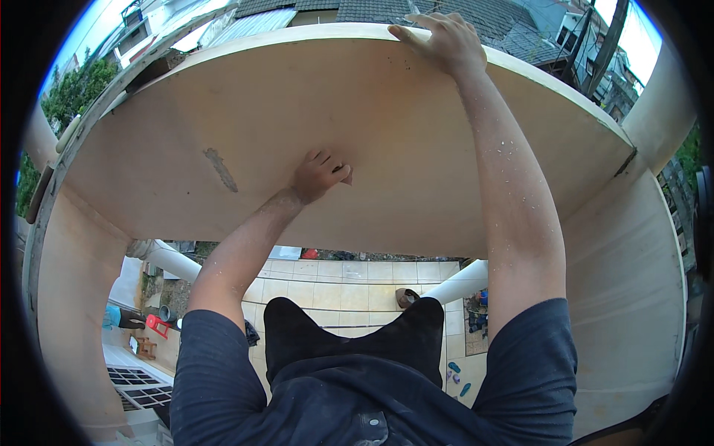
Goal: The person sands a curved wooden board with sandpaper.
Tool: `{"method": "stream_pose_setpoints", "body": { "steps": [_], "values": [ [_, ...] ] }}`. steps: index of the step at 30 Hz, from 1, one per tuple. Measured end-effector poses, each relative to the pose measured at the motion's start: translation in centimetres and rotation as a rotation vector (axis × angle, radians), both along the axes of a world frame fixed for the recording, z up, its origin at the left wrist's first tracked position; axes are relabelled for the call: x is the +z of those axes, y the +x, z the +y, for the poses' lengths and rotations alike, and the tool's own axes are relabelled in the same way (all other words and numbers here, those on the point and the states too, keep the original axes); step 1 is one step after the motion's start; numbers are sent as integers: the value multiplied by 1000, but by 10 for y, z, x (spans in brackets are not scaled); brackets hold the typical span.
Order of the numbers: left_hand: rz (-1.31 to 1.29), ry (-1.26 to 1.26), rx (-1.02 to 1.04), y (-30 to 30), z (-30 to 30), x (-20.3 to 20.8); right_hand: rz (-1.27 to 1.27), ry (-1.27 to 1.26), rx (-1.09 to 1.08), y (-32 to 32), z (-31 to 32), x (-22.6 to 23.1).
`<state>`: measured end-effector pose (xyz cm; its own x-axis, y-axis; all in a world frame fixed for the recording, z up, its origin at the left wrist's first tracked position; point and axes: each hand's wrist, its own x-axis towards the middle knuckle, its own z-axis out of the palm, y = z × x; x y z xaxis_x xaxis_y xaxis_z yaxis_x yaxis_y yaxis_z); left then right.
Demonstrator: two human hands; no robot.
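A broad beige wall panel [416,149] with a pale top edge stretches across in front of me. My left hand [321,177] is closed against the middle of its face, fingers curled; whatever lies inside them, if anything, is hidden. To its left, a rough grey patch [220,170] marks the surface. My right hand [446,46] grips the top edge right of centre, its thumb along the rim and its fingers bent over to the far side. White specks dot my right forearm.
Far below lies a tiled floor [349,296] with several sandals [465,389] and a red stool [158,325]. White pipes [462,280] slant beneath the panel. Beige side walls [625,282] flank me. Tiled roofs [387,10] and a dark pole [606,48] rise beyond.
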<state>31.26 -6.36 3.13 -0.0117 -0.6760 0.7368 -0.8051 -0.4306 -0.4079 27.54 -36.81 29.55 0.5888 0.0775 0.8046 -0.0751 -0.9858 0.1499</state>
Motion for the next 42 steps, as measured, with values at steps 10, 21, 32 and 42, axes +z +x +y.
{"method": "stream_pose_setpoints", "body": {
  "steps": [10,21,32,42],
  "values": [
    [-289,-402,134,29,-8,210,122,124,72,-30,11,20],
    [69,-11,43,0,8,-50,5,-6,0,-4,-4,2],
    [-295,-514,126,41,11,204,90,160,52,-30,20,17],
    [10,-6,23,14,39,-15,93,110,41,-34,18,18]
  ]
}}
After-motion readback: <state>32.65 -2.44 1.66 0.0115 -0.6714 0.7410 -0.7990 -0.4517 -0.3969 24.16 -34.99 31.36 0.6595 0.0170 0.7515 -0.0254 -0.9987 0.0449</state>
